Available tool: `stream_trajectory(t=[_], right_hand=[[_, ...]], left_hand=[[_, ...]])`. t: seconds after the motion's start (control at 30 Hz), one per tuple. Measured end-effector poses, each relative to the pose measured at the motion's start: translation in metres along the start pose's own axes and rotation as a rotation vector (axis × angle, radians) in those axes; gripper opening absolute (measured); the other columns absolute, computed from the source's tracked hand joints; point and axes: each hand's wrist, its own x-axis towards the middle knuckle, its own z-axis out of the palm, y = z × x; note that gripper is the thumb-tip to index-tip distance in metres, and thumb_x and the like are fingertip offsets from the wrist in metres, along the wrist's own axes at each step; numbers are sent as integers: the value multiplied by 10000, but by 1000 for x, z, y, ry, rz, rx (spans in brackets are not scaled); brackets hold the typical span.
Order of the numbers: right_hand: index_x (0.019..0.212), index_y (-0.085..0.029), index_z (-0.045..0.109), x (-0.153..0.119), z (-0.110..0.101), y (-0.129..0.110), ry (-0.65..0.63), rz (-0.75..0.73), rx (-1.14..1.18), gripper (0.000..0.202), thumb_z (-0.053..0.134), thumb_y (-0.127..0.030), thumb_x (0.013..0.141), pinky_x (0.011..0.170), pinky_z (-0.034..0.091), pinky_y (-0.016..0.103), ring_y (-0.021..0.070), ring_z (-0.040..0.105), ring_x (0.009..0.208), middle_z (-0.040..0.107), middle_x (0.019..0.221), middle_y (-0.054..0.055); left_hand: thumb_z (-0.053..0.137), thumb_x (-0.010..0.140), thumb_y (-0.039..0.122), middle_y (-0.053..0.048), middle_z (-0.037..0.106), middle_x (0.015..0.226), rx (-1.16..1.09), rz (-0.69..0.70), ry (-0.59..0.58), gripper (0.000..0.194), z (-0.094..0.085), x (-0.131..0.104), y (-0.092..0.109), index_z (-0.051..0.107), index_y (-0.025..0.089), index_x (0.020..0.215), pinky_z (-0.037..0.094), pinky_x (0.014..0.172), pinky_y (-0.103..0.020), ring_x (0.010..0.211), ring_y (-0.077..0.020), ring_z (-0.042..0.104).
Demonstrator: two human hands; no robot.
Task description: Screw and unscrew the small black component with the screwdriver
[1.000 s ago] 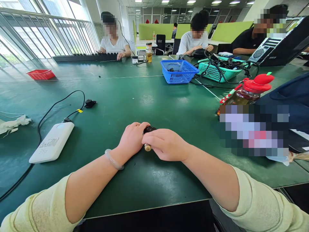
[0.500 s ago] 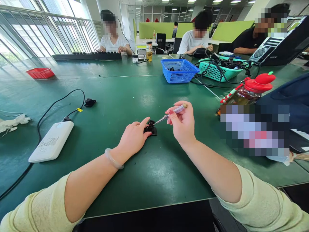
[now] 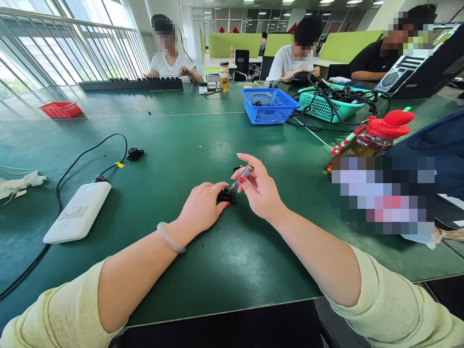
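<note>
Green table (image 3: 174, 150): open surface runs left to the white power bank (image 3: 78, 212) and far to the blue basket (image 3: 270, 115); near edge well apart from the work. Right hand (image 3: 264, 194): thumb and fingers pinching a screwdriver (image 3: 246, 172). Left hand (image 3: 201, 206): grasping a black part (image 3: 228, 196), mid-table. Screwdriver: long axis tilted, handle up toward far right, tip down toward near left, at the part; contact cannot be told.

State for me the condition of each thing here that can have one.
left hand: holding black part
right hand: gripping screwdriver
screwdriver: tilted, tip contact unclear
black part: partly covered
power bank: plugged in
blue basket: upright, lidless
green basket: lidless, heaped
red tray: upright
bottle: closed
jar: capped
</note>
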Motion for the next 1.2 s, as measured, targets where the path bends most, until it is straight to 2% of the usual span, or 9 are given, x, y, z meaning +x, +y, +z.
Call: stream_trajectory(t=[0.1,0.2,0.33,0.43,0.6,0.87,0.97,1.07,1.2], right_hand=[[1367,-322,475,1,-2,-4,-25,5,-42,406,468,-196,981,764,595,342,124,646,742,683,954,-9],[1302,-315,536,2,-3,-7,11,17,-90,372,520,-190,951,803,584,346,145,678,843,696,947,-13],[1198,-312,601,3,-3,-6,76,71,-126,308,649,-269,897,870,578,379,153,677,806,691,899,-30],[1211,-314,599,3,-3,-2,86,104,-105,343,680,-290,878,897,585,392,159,688,808,692,887,-32],[1392,-347,487,2,-2,-1,47,87,-42,497,584,-216,923,998,577,416,165,713,943,725,963,-21],[1367,-334,522,0,-2,-7,-89,-22,-4,418,428,-175,992,972,599,403,145,712,983,704,1148,14],[1339,-339,532,-1,-3,-6,-23,-100,6,394,420,-172,1000,958,607,411,146,712,956,699,1090,7],[1327,-348,515,-2,-5,-5,131,-164,56,361,426,-195,1011,937,622,433,159,713,937,685,1055,8],[1330,-335,499,-1,-7,-4,208,-140,13,336,432,-242,1014,933,627,462,182,714,925,683,1040,26]], left_hand=[[673,921,261,-101,715,1152,-14,23,-1,362,-1,0,0,627,189,1273,483,1023,-473,1137,-285,620],[665,926,261,-95,718,1128,-18,28,7,333,0,0,-1,636,193,1250,490,1013,-473,1120,-283,625],[652,933,266,-90,721,1107,-22,43,25,323,1,0,-3,635,198,1249,499,1006,-477,1107,-285,634],[632,948,277,-89,723,1096,-21,50,31,311,1,1,-3,635,200,1249,503,999,-484,1099,-286,636],[638,947,274,-93,720,1098,-19,44,20,317,0,1,-1,633,195,1254,501,994,-484,1103,-288,631],[636,940,251,-92,707,1042,-22,56,24,252,1,1,-2,644,183,1182,511,937,-470,1010,-279,633],[626,944,251,-89,708,1056,-27,65,33,257,1,0,-3,639,191,1194,510,941,-468,1019,-279,637],[623,950,274,-93,705,1088,-27,49,34,289,0,0,-3,630,202,1230,505,958,-469,1048,-283,636],[622,948,281,-90,707,1090,-20,30,21,295,0,0,-2,630,215,1235,511,953,-460,1045,-281,641]])
